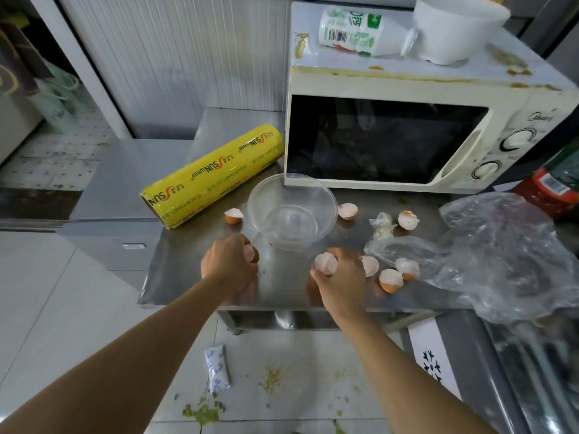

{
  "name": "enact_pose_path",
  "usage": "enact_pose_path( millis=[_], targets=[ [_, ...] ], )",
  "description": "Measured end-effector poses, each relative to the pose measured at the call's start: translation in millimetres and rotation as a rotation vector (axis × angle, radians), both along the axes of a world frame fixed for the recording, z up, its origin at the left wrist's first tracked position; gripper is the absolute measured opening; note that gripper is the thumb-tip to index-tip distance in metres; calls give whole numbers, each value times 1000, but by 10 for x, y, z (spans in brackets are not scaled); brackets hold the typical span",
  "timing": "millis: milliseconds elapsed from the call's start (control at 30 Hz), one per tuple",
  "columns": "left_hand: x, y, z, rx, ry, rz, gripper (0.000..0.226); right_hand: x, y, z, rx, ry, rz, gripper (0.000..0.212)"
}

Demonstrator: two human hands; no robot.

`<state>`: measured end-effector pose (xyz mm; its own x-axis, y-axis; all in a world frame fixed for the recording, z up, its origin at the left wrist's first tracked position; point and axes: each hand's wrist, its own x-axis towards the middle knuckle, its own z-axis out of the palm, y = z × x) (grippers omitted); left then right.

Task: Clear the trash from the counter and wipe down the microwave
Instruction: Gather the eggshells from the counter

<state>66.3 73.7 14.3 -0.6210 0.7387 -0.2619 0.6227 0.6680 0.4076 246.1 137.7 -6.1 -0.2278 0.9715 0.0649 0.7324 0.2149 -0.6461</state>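
Broken eggshells lie scattered on the steel counter (194, 277). My left hand (230, 264) grips one eggshell (251, 253) just left of a clear plastic bowl (293, 211). My right hand (341, 277) holds another eggshell half (326, 263) in front of the bowl. More shells lie close by, one (369, 265) touching my right hand, another (390, 280) further right and one (234, 216) left of the bowl. The stained cream microwave (532, 101) stands at the back with its door shut.
A yellow cling-film roll (213, 173) lies at the back left. A crumpled clear plastic bag (495, 255) covers the counter's right side. On the microwave lie a tipped bottle (351, 32) and a white bowl (454, 29). A packet (216, 368) and spills are on the floor.
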Motion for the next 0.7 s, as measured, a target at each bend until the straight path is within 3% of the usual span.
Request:
enact_pose_path(
  millis=[400,700],
  targets=[
    [-48,-16,166,85,49,171,25,120,107,-29,-10,23,88,29],
    [-404,230,352,161,67,134,28,71,271,217,-20,16,35,22]
  ],
)
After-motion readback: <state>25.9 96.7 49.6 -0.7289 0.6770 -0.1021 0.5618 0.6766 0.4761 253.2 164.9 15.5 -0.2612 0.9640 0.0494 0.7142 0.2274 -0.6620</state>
